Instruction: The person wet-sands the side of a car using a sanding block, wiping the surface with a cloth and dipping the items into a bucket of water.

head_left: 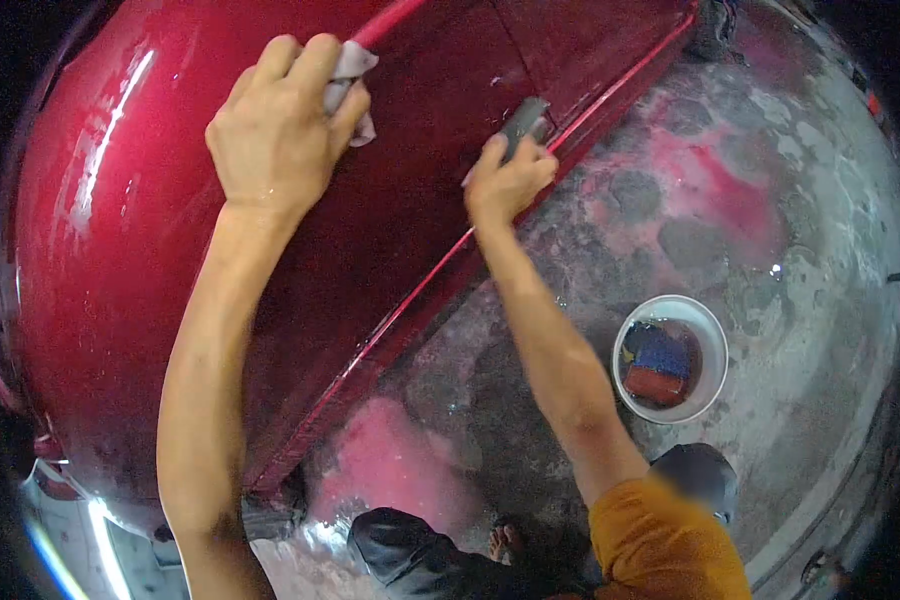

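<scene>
A wet, glossy red car panel [400, 190] fills the upper left and middle. At its upper part my left hand [275, 130] is closed around a crumpled whitish cloth [358, 62]. Lower on the panel, close to the bright bottom edge, my right hand [510, 182] grips a dark grey flat block [525, 118] that looks like a sanding block. Its fingers curl over the sides and the block lies against the panel near a door seam. The palm side of each hand is hidden.
A white bucket [722, 365] with liquid and a blue and red item [660, 360] inside stands on the wet concrete floor [810, 300], right of my right forearm. Pink liquid stains [395, 460] spread on the floor. My dark-clothed knee [400, 545] shows at the bottom.
</scene>
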The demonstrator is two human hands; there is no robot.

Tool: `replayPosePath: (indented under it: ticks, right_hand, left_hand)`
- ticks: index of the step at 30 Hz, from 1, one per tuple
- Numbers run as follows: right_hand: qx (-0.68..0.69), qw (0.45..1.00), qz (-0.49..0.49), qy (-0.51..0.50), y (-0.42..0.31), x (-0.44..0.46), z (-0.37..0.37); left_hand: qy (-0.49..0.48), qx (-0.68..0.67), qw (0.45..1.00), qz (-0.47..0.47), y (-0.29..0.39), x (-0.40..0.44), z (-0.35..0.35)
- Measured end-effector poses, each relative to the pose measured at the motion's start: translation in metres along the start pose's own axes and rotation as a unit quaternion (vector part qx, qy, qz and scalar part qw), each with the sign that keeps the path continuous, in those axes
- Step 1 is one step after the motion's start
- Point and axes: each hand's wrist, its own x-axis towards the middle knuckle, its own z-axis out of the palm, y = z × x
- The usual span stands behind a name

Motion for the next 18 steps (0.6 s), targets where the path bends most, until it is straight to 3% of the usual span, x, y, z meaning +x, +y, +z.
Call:
replayPosePath:
  ticks: [4,9,12,16,18]
  right_hand:
    - [0.105,0.992,-0.056,-0.042,0.009,-0.087,-0.024]
    - [0.090,0.991,0.046,-0.092,0.002,-0.057,-0.029]
    - [0.065,0.994,-0.065,-0.056,-0.026,-0.103,-0.028]
    - [0.111,0.974,-0.126,-0.152,-0.025,-0.156,-0.057]
    - [0.118,0.982,-0.114,-0.095,-0.015,-0.126,-0.045]
  left_hand:
    - [-0.011,-0.006,1.000,0.002,-0.003,-0.001,0.002]
    - [0.004,0.024,0.999,0.049,-0.006,-0.004,0.001]
    - [0.003,0.025,0.999,0.049,0.001,-0.009,0.004]
    - [-0.045,0.030,0.985,0.163,0.016,0.001,0.008]
    - [-0.058,0.032,0.981,0.180,0.015,0.001,0.005]
